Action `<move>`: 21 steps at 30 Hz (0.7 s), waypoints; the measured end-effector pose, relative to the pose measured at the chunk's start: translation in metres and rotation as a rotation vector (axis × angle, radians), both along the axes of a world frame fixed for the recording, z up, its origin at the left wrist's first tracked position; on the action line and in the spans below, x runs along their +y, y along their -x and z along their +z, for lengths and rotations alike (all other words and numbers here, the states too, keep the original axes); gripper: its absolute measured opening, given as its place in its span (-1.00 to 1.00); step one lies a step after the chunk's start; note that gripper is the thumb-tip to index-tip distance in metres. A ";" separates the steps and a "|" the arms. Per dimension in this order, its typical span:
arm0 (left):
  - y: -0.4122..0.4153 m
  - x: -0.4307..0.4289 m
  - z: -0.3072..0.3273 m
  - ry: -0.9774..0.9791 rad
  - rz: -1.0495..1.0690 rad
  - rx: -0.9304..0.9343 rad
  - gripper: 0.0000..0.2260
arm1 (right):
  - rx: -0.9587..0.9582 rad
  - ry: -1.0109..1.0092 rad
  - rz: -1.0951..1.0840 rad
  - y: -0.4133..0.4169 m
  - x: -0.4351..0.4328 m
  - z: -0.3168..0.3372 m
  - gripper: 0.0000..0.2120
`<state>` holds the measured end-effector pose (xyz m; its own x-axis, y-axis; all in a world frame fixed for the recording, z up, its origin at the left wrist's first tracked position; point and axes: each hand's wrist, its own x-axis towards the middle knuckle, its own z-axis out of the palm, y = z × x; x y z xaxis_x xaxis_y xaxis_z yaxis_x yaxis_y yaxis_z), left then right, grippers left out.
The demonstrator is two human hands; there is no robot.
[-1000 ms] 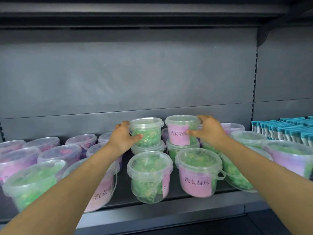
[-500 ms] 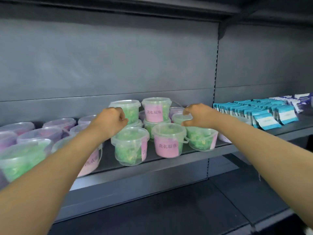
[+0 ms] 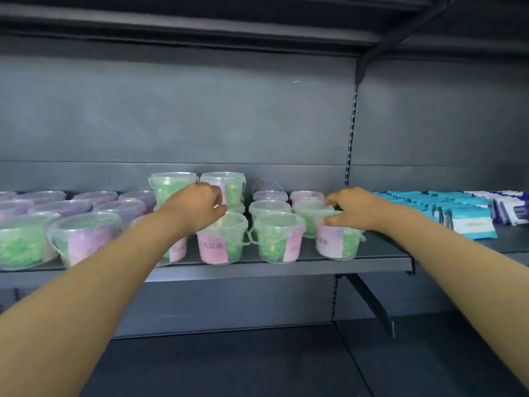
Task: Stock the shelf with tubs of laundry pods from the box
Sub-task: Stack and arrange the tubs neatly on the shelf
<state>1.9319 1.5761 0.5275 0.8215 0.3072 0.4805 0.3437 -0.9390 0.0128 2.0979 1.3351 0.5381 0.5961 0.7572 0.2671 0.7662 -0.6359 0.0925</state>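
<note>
Left hand [image 3: 197, 206] curled, empty, in front of the stacked tubs [image 3: 174, 186]. Right hand [image 3: 353, 209] fingers loosely bent on the rim of the front-right tub [image 3: 337, 242] at shelf [image 3: 286, 266] edge; right nearer. Box not in view.

Shop aisle, retail shelving unit

Dark grey metal shelf [image 3: 286, 265] w/ slotted upright [image 3: 349, 133] in the back panel and angled bracket [image 3: 369, 299] below, typical store gondola. Many identical clear tubs [image 3: 279, 236] of green pods w/ pink labels, in rows, some stacked, around and beyond the left hand [image 3: 197, 206] and right hand [image 3: 355, 209]. Right of the right hand, rows of teal-and-white packets [image 3: 472, 223] faced up like stock for sale.
</note>
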 end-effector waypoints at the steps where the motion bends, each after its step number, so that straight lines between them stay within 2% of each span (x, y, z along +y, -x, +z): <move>1: -0.003 -0.011 0.001 0.000 0.004 0.001 -0.73 | 0.006 -0.009 0.005 -0.004 -0.008 0.001 -0.51; 12: -0.058 -0.064 0.030 -0.002 0.011 -0.013 -0.75 | 0.020 -0.123 0.011 -0.040 -0.036 0.015 -0.58; 21: -0.143 -0.029 0.039 0.070 0.039 -0.024 -0.75 | 0.064 -0.165 0.012 -0.110 0.009 0.021 -0.61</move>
<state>2.0744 1.5474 0.5661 0.7967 0.3724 0.4760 0.3792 -0.9213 0.0861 2.2083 1.3439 0.5587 0.6069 0.7134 0.3504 0.7749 -0.6290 -0.0616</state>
